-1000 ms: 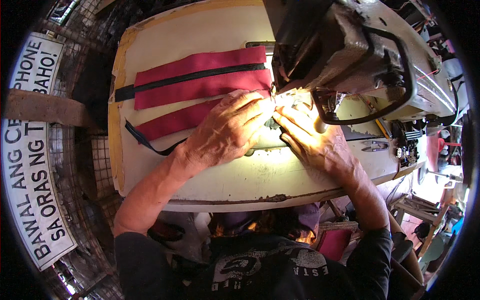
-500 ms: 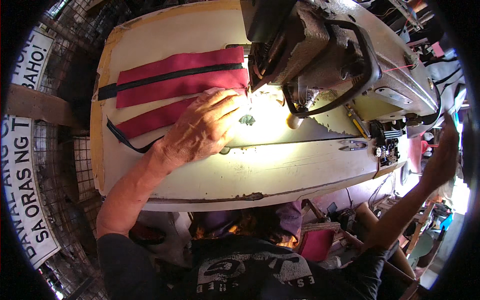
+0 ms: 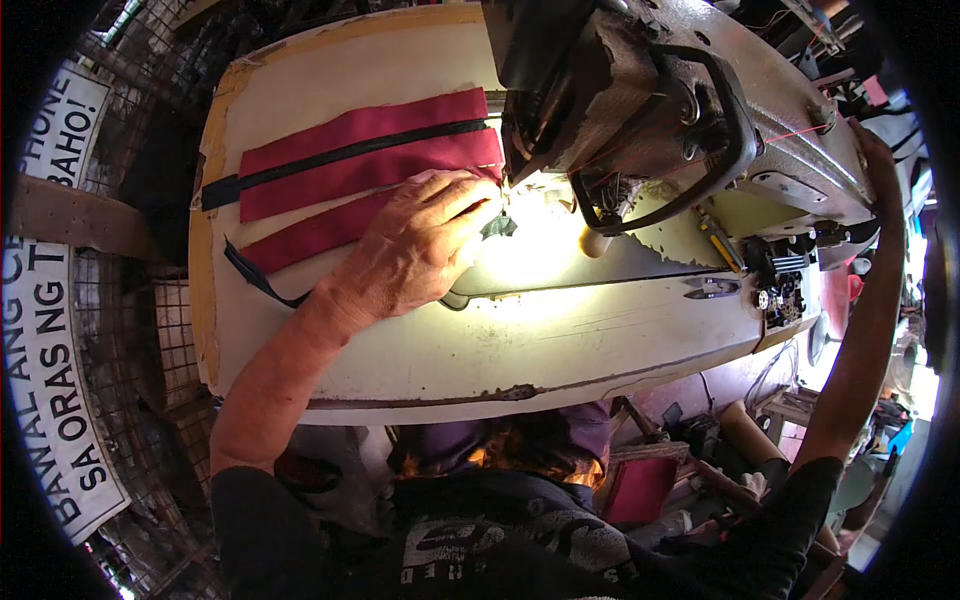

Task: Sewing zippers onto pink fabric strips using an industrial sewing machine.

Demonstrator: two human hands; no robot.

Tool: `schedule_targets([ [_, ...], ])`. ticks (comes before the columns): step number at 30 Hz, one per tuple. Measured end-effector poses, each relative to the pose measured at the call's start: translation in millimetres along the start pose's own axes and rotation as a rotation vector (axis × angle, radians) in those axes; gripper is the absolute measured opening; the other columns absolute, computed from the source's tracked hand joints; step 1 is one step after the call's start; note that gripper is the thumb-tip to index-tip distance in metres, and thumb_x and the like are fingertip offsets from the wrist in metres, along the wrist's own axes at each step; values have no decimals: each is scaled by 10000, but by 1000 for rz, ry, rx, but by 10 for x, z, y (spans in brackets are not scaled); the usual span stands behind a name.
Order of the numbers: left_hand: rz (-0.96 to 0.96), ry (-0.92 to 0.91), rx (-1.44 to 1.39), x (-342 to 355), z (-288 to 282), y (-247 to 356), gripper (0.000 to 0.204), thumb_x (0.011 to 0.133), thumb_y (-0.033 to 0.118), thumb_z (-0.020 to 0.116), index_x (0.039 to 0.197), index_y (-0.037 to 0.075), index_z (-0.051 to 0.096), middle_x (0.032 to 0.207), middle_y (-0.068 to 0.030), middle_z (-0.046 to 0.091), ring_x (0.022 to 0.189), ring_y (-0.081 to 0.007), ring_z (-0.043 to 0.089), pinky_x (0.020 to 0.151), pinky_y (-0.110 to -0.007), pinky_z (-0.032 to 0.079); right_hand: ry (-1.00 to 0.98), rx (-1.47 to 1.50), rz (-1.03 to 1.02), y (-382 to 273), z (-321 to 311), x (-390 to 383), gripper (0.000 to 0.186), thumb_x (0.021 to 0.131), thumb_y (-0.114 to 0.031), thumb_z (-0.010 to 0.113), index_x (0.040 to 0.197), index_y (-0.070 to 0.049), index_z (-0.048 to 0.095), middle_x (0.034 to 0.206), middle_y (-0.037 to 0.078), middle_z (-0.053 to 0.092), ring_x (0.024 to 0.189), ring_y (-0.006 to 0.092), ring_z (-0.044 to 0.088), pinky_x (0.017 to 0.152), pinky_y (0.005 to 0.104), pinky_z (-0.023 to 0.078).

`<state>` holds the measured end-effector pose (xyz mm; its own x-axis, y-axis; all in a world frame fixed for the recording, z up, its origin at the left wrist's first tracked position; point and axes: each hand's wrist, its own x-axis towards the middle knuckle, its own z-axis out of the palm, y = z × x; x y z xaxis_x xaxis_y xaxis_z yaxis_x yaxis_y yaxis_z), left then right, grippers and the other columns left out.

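Observation:
Below the head of an industrial sewing machine [image 3: 620, 100], my left hand [image 3: 420, 240] has its fingers bent and pressed together on the end of a maroon fabric strip [image 3: 320, 228]. Its fingertips are close to the brightly lit needle area, where glare hides detail. Behind that hand lies another maroon fabric piece [image 3: 420, 165] with a black zipper-like band [image 3: 350, 155] running along its middle. Far to the right, my right hand [image 3: 876, 165] reaches up to the rear right end of the machine. What its fingers touch is hidden in the dim edge.
The pale sewing table [image 3: 400, 355] has a worn front edge. Thread snips [image 3: 712, 289] and a yellow-handled cutter [image 3: 720, 245] lie right of the needle, near a bobbin winder [image 3: 775, 295]. A black bent frame [image 3: 740, 130] juts from the machine. Wire mesh stands at left.
My right hand has moved up and inward, from the right side to the machine's rear right end. My left hand stays on the maroon strip, nearly unmoved; the view has shifted slightly.

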<state>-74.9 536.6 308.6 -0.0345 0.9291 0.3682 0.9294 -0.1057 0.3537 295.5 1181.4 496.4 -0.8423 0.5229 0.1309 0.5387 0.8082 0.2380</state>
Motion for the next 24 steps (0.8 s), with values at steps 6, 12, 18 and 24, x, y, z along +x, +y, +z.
schedule_targets([
  [6,11,-5,-10,13,-7,-41,451,799,1,657,1250,-17,646,1313,-140,615,1265,-308,559,1130,-439,418,445,32,165,-4,688,-1010,435,1016,-121,517,1440,-29,553,1356,205,644,1201,340,649,1015,397,516],
  [12,26,-4,-13,9,-2,-44,476,787,-8,660,1263,-18,648,1300,-141,626,1260,-309,560,1121,-443,425,911,-99,218,-168,1559,-1879,416,1031,-164,524,1412,-2,564,1376,218,618,1181,363,649,987,407,538],
  [18,39,3,9,-13,-6,-82,495,768,5,694,1261,-13,655,1302,-135,631,1243,-303,567,1106,-441,435,376,353,-9,707,262,-361,588,927,-125,667,1476,-10,488,1439,206,564,1275,341,600,1057,420,507],
  [24,99,6,32,7,14,-160,489,764,23,708,1250,-4,667,1309,-129,634,1236,-302,574,1101,-430,444,53,207,-208,602,308,-347,642,834,4,623,1465,-62,531,1407,229,594,1275,413,582,1081,466,464],
])
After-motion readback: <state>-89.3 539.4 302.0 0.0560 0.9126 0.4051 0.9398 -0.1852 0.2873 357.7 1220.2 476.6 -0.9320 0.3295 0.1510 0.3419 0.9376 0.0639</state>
